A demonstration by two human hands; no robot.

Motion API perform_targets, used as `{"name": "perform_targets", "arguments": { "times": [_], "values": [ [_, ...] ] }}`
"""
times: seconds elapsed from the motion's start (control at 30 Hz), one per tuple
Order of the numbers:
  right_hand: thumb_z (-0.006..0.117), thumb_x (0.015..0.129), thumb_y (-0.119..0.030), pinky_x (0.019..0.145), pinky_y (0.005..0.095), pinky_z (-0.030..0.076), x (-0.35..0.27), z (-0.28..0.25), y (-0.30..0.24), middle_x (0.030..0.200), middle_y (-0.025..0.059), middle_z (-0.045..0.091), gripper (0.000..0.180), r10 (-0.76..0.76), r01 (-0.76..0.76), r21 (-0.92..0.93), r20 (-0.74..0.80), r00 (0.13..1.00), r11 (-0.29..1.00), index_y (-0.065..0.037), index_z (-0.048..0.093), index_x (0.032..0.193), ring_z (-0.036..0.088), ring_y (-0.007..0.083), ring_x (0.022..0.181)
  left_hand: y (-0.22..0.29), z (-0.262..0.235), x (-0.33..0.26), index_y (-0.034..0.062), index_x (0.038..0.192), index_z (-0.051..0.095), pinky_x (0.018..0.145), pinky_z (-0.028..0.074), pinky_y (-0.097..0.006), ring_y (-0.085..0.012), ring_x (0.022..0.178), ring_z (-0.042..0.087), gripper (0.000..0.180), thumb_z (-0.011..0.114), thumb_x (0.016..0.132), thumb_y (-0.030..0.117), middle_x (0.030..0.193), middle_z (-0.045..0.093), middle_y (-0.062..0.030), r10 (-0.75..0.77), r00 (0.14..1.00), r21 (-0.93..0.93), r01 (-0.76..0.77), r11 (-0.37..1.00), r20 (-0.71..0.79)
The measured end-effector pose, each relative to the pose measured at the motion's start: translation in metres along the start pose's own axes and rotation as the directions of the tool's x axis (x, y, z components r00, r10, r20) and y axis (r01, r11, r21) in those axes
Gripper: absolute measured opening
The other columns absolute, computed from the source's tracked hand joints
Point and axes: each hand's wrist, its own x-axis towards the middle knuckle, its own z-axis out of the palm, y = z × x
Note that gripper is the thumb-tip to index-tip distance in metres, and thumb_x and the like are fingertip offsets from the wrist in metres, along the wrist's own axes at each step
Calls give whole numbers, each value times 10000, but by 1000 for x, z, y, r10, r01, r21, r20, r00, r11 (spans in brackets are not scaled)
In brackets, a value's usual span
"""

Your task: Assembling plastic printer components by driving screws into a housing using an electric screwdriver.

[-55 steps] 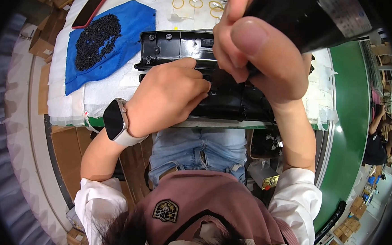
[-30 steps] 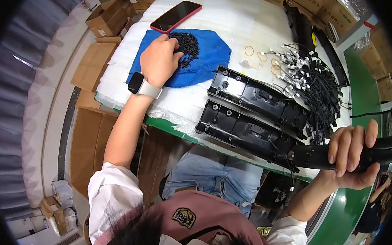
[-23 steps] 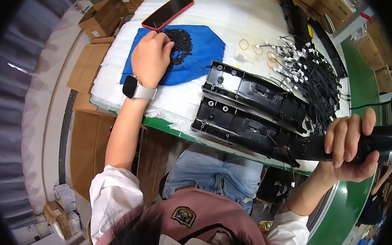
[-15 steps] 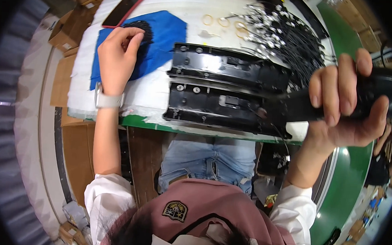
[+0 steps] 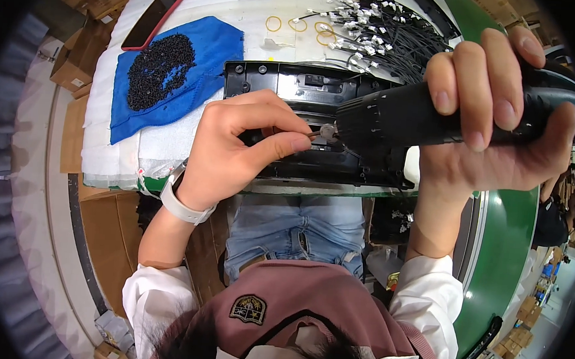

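Observation:
My right hand (image 5: 482, 119) is wrapped round a black electric screwdriver (image 5: 390, 120), held level above the work with its nose pointing left. My left hand (image 5: 234, 143) has thumb and forefinger pinched at the tip of the driver's bit (image 5: 316, 134); whatever sits between them is too small to make out. Under both hands lie two long black plastic housings, the far one (image 5: 283, 84) and the near one (image 5: 288, 171), partly hidden by my hands and the driver. Left of them a blue cloth (image 5: 220, 40) carries a heap of tiny black screws (image 5: 159, 73).
A bundle of black cables with white connectors (image 5: 395, 38) lies at the back right. Several yellow rubber bands (image 5: 274, 24) are beside it. A phone with a red edge (image 5: 156, 20) rests at the back left. Green surface (image 5: 503, 258) runs along the right.
My left hand has moved from the screw heap on the cloth rightward to the driver's bit. The driver has moved left, over the housings.

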Motion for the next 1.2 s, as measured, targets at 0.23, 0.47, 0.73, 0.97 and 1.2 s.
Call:
{"name": "perform_targets", "arguments": {
  "times": [0.23, 0.47, 0.73, 0.97, 1.2],
  "values": [
    [603, 861, -357, 656, 308, 365, 1, -5, 10, 759, 0, 484, 443, 63, -65, 34, 55, 996, 997, -20, 477, 1118, 463, 110, 566, -10, 0, -9, 1, 882, 702, 641, 462, -253, -131, 699, 589, 156, 729, 731, 31, 798, 660, -55, -267, 964, -339, 250, 907, -4],
    [698, 782, -269, 439, 302, 389, 4, 12, 37, 568, 59, 482, 387, 159, -191, -69, -324, 933, 979, -35, 488, 1008, 432, 160, 412, -9, -7, 4, -6, 949, 654, 821, 455, -375, -304, 938, 559, 339, 764, 638, 73, 933, 614, -99, 265, 964, 520, -238, 820, 22],
    [694, 704, -107, 494, 255, 404, 15, 49, 33, 606, 103, 510, 361, 311, -547, -197, -646, 697, 814, 10, 469, 961, 486, 157, 494, -34, -6, 4, 13, 865, 660, 759, 474, -358, -288, 862, 568, 185, 732, 705, 71, 872, 611, -94, 198, 979, 509, -191, 839, 41],
    [726, 683, -123, 544, 257, 409, 17, 46, 34, 662, 87, 524, 391, 381, -638, -163, -683, 623, 753, -2, 495, 973, 500, 151, 552, -37, -5, 7, 24, 825, 652, 734, 467, -358, -281, 829, 569, 141, 724, 716, 75, 834, 609, -81, 201, 979, 509, -192, 839, 39],
    [735, 756, -224, 571, 262, 447, 5, 10, 62, 691, 27, 566, 331, 107, -243, -599, -253, 961, 763, -14, 592, 969, 541, 114, 572, -37, -5, 5, 19, 818, 648, 726, 464, -362, -285, 813, 568, 134, 719, 720, 76, 814, 609, -85, 221, 975, 515, -202, 833, 25]
  ]
}}
